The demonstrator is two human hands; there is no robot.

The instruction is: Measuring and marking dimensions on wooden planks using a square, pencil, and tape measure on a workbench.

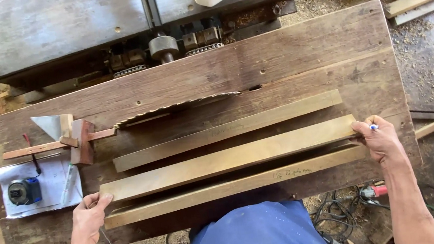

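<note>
Head view: left hand (pixel 89 216) and right hand (pixel 380 138) grip opposite ends of the middle plank (pixel 228 158), fingers clamped on each end face. Plank lies flat on the wooden surface (pixel 326 48), between a thinner strip (pixel 228 131) on the far side and a strip (pixel 233 185) on the near side, all just in front of the saw blade (pixel 176 109). Likely stiff, fairly heavy hardwood, sawn faces not slippery; best held at both ends as now. Right hand also pinches a pen (pixel 374 127). Tape measure (pixel 24 191) sits on paper at left.
</note>
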